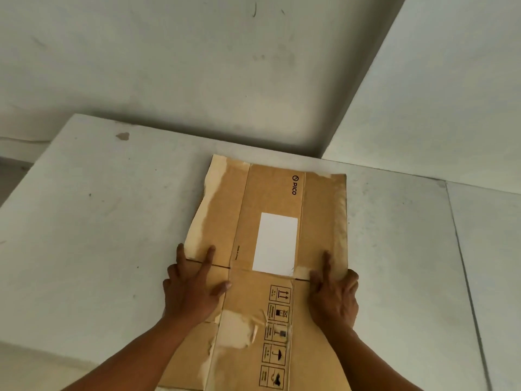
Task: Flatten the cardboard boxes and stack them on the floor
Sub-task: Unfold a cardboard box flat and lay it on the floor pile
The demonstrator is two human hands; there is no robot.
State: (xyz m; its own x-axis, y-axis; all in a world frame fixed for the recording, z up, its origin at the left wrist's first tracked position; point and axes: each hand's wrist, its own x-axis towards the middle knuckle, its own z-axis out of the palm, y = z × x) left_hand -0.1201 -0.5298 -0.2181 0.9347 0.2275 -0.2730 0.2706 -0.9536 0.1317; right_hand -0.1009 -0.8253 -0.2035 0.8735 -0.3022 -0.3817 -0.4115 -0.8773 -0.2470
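The flattened cardboard box (270, 193) bears the brand name PICO (293, 189) in black, printed sideways beside a round logo near its far end. A white label (275, 244) next to it is blank. A thin printed line (237, 252) is too small to read. A column of handling symbols (276, 337) shows two upward arrows and an umbrella; the captions are illegible

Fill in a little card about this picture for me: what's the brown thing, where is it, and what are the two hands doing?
thing: cardboard box, brown, flattened, torn in places
lies on: white surface, by a wall corner
marks: blank white label, PICO print, handling symbols
left hand: flat on the box, fingers spread
right hand: on the box's right edge, index finger straight, other fingers unclear
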